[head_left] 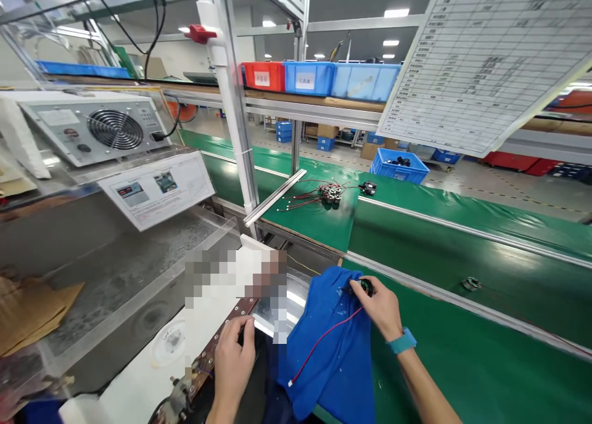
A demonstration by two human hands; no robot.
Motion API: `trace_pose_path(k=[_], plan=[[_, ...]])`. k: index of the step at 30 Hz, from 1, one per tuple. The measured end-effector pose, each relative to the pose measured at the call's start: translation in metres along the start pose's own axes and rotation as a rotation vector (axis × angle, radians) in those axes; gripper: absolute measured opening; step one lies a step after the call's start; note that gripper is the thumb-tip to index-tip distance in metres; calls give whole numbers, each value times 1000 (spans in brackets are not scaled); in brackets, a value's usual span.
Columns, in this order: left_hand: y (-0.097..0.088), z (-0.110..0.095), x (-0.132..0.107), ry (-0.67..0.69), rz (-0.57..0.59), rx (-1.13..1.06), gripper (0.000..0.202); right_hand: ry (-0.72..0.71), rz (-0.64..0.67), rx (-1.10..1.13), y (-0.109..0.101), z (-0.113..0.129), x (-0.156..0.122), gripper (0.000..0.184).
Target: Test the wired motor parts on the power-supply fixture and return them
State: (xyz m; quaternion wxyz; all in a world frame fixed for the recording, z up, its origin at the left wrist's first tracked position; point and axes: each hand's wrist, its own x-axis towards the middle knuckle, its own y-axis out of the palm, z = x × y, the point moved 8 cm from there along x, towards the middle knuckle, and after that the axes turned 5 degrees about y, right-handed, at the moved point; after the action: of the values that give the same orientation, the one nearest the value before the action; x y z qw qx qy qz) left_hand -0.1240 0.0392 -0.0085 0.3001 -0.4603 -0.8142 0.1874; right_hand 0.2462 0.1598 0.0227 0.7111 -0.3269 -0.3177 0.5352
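My right hand (pixel 380 305), with a blue band on its wrist, grips a small dark round part (pixel 366 286) between thumb and fingers above a blue cloth (pixel 324 344). From that part a red wire (pixel 319 345) trails down over the cloth to a small white connector. My left hand (pixel 235 357) is closed, thumb and forefinger tips close together, beside a brown strip with metal eyelets (pixel 216 339). Whatever it holds, if anything, is hidden.
Several similar wired parts (pixel 330 193) lie heaped on the green mat (pixel 296 217); a black part (pixel 368 188) sits nearby. One wired part (pixel 472 283) rests on the conveyor (pixel 425 245). A metal post (pixel 231 103) and hanging sheet (pixel 472 66) stand ahead. Left is a fan-cooled unit (pixel 92 128).
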Motion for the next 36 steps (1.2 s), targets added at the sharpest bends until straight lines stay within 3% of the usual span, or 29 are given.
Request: trace_pose_path(k=[5,10,14,18,21,24,27,30,32,36], plan=[[47,-35,-9,112,117,-91,30,-8,-16,16,2,-3,3,46],[82,-67,-30,237,284,-124,25,25,10,-14,2,-7,5,42],[95,-80,-45,319,365,-102,22,30,13,0,1,-11,5,43],[95,-86,-55,353,367,-93,21,48,-1,-36,-4,-17,2,44],[89,-86,-59,362,324,-117,21,1,-55,58,-12,-15,-5,49],[77,-79,-60,352,258,-139,21,-185,-121,97,-27,0,-17,52],[58,-63,-57,312,173,-141,22,-421,-198,60,-47,21,-35,49],[31,-41,-52,237,73,-115,23,-530,-259,12,-58,33,-50,45],[11,-27,-49,181,18,-92,23,-598,-281,-1,-53,37,-60,43],[-29,-6,-43,91,-73,-41,25,-778,-214,-46,-17,37,-76,37]])
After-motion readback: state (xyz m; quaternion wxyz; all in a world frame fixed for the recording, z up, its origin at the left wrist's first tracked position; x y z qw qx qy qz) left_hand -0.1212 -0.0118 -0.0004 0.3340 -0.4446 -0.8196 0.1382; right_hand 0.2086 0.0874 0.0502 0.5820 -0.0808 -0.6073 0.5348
